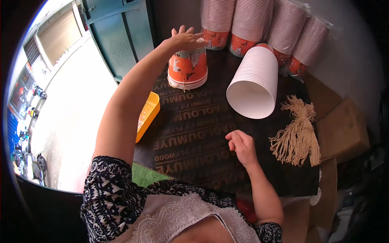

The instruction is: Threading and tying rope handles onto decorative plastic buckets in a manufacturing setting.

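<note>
My left hand [186, 39] is stretched out to the far side of the table, fingers spread over the top of a short stack of upside-down orange paper buckets [188, 68]. Their white rims rest on the board, and a bit of cord hangs at the near rim. My right hand [242, 148] hovers over the middle of the board with its fingers curled in; whatever they may hold is too small to make out. Beyond it lies a nested stack of white paper buckets [255, 77], its open mouth toward me. A tied bundle of beige cords [299, 133] lies to the right.
Tall wrapped bucket stacks [251, 20] stand along the back wall. A yellow tray [149, 115] sits at the left edge, partly behind my left arm. Printed dark plywood [194, 141] forms the tabletop. Cardboard boxes [344, 129] are at the right; a green metal door [119, 40] stands far left.
</note>
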Demonstrator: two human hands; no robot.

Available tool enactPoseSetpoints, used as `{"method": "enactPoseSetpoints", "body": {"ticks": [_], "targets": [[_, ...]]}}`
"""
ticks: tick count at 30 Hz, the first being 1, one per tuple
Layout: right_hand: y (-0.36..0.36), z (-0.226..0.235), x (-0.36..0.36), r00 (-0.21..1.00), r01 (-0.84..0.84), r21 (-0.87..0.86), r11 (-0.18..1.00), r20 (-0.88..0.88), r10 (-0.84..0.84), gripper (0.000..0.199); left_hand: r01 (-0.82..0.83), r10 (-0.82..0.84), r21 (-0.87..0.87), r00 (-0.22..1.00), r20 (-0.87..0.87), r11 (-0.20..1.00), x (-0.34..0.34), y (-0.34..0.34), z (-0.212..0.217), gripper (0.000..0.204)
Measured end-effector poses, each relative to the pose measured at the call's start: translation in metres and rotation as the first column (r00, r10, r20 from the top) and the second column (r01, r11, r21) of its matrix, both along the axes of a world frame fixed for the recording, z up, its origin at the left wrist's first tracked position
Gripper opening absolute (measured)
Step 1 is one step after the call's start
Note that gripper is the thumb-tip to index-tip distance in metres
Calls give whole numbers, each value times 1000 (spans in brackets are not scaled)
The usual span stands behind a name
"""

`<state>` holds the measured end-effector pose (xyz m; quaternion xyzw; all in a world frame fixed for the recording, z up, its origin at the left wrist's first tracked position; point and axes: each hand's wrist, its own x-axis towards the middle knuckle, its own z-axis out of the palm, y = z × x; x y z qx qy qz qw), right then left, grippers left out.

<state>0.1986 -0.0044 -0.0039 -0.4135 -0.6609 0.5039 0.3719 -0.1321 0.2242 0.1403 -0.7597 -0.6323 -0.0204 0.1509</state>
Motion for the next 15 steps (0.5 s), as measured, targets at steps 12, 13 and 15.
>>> {"method": "enactPoseSetpoints", "body": {"ticks": [12,13,15], "targets": [[-5,10,-6,999,-17,-11,1000,48,18,33,89,-70,-81,974,213,993,-12,20,-26,79],[-2,7,1,998,12,-16,1000,58,-11,33,-4,23,-81,971,239,997,14,17,-23,77],[-2,7,2,999,9,2,1000,52,-9,33,-122,141,-86,956,256,989,21,9,-19,74]]}}
